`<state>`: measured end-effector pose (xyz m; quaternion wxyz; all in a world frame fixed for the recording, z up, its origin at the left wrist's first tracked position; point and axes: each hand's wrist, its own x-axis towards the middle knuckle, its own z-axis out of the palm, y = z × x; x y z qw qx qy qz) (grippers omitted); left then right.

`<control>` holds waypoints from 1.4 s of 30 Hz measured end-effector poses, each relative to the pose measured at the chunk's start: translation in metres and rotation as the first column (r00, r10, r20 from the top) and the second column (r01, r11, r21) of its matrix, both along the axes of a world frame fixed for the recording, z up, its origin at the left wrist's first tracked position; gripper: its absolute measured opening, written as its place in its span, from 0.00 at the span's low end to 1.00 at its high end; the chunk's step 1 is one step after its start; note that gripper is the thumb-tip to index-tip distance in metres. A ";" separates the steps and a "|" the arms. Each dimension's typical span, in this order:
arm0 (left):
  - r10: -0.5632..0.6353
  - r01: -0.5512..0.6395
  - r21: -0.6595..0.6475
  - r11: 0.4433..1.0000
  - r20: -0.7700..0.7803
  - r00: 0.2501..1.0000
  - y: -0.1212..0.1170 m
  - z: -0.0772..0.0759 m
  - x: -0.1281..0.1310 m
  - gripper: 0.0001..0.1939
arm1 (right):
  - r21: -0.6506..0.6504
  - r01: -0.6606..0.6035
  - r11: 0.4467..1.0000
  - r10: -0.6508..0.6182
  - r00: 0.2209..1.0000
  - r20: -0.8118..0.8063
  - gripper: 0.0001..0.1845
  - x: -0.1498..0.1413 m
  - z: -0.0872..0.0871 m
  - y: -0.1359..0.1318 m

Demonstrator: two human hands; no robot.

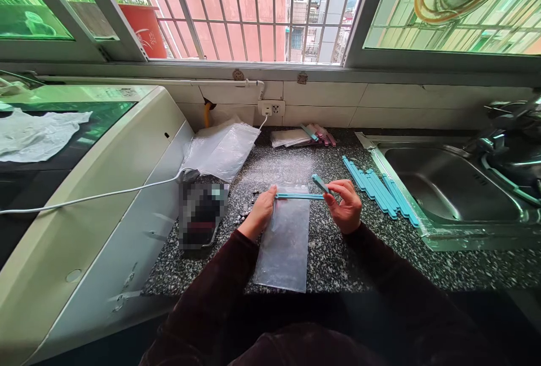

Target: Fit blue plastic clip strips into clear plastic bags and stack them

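A clear plastic bag (285,245) lies flat on the speckled granite counter (350,259) in front of me. Across its top edge sits a light blue sealing clip (299,196). My left hand (262,211) pinches the clip's left end against the bag. My right hand (345,203) grips the right end, where the clip's hinged arm (320,183) sticks up at an angle. Both hands are closed on the clip.
Several loose blue clips (378,191) lie by the steel sink (448,188) on the right. More clips and bags (304,136) lie near the back wall. Clear bags (222,151) are piled at left beside a white appliance (97,197), and a dark object (202,214) sits close by.
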<state>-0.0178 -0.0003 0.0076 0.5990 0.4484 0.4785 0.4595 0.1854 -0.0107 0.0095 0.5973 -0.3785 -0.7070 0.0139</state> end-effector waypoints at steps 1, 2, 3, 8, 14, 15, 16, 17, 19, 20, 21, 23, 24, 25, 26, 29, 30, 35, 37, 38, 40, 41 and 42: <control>0.005 -0.005 0.002 1.000 -0.002 1.000 0.000 0.001 0.000 0.22 | 0.009 -0.002 1.000 0.002 1.000 -0.008 0.05 0.000 0.000 0.000; 0.008 -0.008 0.004 1.000 -0.005 1.000 0.000 0.001 0.000 0.22 | 0.016 -0.001 1.000 0.001 1.000 -0.017 0.05 0.001 0.000 0.001; 0.010 -0.010 0.004 1.000 -0.007 1.000 0.000 0.002 0.000 0.22 | 0.020 0.001 1.000 -0.001 1.000 -0.025 0.05 0.001 0.000 0.001; 0.014 -0.014 0.001 1.000 0.015 1.000 0.001 0.003 0.000 0.23 | 0.014 0.017 1.000 -0.017 0.999 -0.044 0.04 0.002 -0.001 0.001; 0.030 -0.029 -0.043 0.999 0.042 0.999 0.001 0.003 -0.001 0.23 | -0.003 0.057 0.998 -0.057 0.996 -0.072 0.03 0.004 -0.003 0.002; 0.030 -0.028 -0.046 0.999 0.042 0.999 0.001 0.004 -0.001 0.23 | 0.000 0.061 0.998 -0.060 0.995 -0.075 0.03 0.005 -0.003 0.003; 0.031 -0.029 -0.043 0.999 0.038 0.999 0.001 0.005 -0.001 0.23 | 0.003 0.063 0.998 -0.063 0.995 -0.076 0.03 0.005 -0.004 0.003; 0.034 -0.033 -0.036 0.999 0.032 0.999 0.001 0.007 -0.001 0.23 | 0.007 0.067 0.998 -0.066 0.995 -0.078 0.03 0.005 -0.004 0.003; 0.047 -0.047 -0.028 0.999 0.022 0.999 0.001 0.009 -0.001 0.23 | 0.009 0.072 0.997 -0.071 0.994 -0.083 0.04 0.006 -0.005 0.003; 0.057 -0.057 -0.033 0.998 0.022 0.998 0.001 0.010 -0.001 0.23 | 0.009 0.073 0.997 -0.072 0.993 -0.089 0.04 0.006 -0.005 0.004; 0.068 -0.067 -0.043 0.997 0.027 0.997 0.001 0.011 -0.001 0.23 | 0.007 0.072 0.997 -0.071 0.993 -0.096 0.04 0.006 -0.005 0.004; 0.082 -0.079 -0.072 0.994 0.043 0.996 0.001 0.011 -0.001 0.22 | 0.005 0.067 0.998 -0.066 0.992 -0.111 0.04 0.007 -0.006 0.004; 0.089 -0.084 -0.083 0.993 0.051 0.995 0.001 0.011 -0.001 0.22 | 0.003 0.064 0.998 -0.063 0.991 -0.118 0.04 0.007 -0.006 0.004; 0.093 -0.088 -0.091 0.992 0.059 0.994 0.001 0.011 -0.001 0.22 | 0.002 0.063 0.998 -0.063 0.990 -0.124 0.04 0.007 -0.006 0.004; 0.097 -0.090 -0.095 0.991 0.067 0.993 0.001 0.011 -0.001 0.22 | -0.001 0.063 0.998 -0.063 0.990 -0.130 0.04 0.008 -0.007 0.004; 0.103 -0.095 -0.089 0.991 0.083 0.991 0.002 0.010 -0.001 0.23 | -0.014 0.067 0.998 -0.069 0.987 -0.146 0.04 0.008 -0.008 0.004; 0.102 -0.095 -0.084 0.992 0.084 0.991 0.003 0.009 -0.002 0.23 | -0.019 0.070 0.997 -0.072 0.986 -0.151 0.04 0.008 -0.008 0.004; 0.092 -0.087 -0.051 0.995 0.089 0.992 0.004 0.004 -0.005 0.23 | -0.052 0.087 0.995 -0.095 0.981 -0.167 0.05 0.009 -0.008 0.004; 0.088 -0.084 -0.046 0.995 0.096 0.991 0.005 0.002 -0.005 0.22 | -0.070 0.095 0.993 -0.106 0.979 -0.175 0.06 0.008 -0.008 0.003; 0.087 -0.083 -0.043 0.996 0.098 0.991 0.005 0.001 -0.006 0.22 | -0.080 0.100 0.992 -0.113 0.977 -0.179 0.07 0.009 -0.008 0.003; 0.087 -0.084 -0.033 0.996 0.098 0.991 0.006 0.000 -0.006 0.22 | -0.103 0.106 0.989 -0.124 0.973 -0.193 0.07 0.009 -0.009 0.003; 0.090 -0.088 -0.033 0.996 0.097 0.991 0.006 0.000 -0.006 0.22 | -0.113 0.107 0.988 -0.128 0.972 -0.199 0.08 0.009 -0.010 0.003; 0.095 -0.093 -0.034 0.995 0.095 0.991 0.006 0.000 -0.007 0.22 | -0.119 0.106 0.987 -0.129 0.969 -0.209 0.08 0.010 -0.011 0.004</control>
